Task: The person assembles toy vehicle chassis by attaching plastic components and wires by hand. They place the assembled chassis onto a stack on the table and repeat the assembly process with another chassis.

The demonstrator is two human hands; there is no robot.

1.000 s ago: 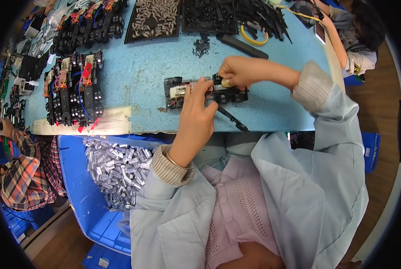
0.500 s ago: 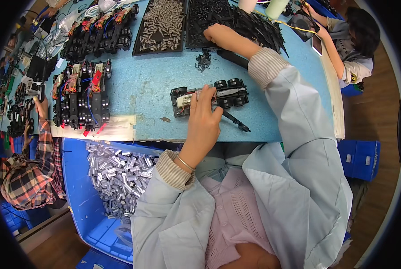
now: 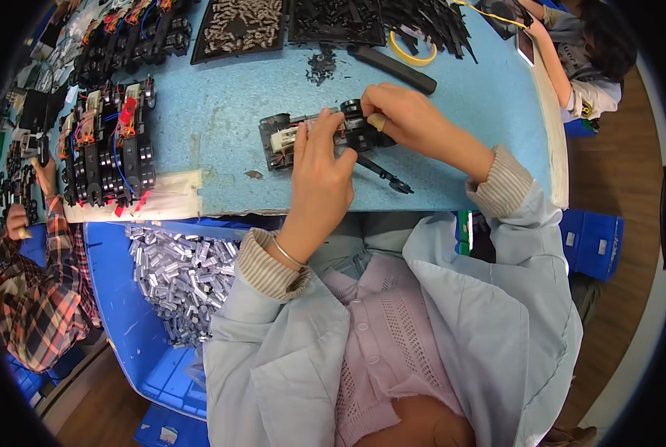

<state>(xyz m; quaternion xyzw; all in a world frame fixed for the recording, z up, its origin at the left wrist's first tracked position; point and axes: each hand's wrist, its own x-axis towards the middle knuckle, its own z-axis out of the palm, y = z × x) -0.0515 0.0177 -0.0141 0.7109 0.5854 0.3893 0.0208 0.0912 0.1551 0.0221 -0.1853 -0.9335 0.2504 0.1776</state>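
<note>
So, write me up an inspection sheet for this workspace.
Surface: blue tabletop, marked in places.
Work: black wheeled chassis on the tabletop; slender black part angled beside it.
Clutter: tray of small metallic parts, heap of black bits, dark bar.
Hands: left hand over the chassis, touching it; right hand at its wheeled right end, anything pinched hidden.
Cables: red and blue wires on chassis at left; yellow cable upper right.
Surroundings: blue bin of metallic pieces; co-worker's plaid sleeve at left.
</note>
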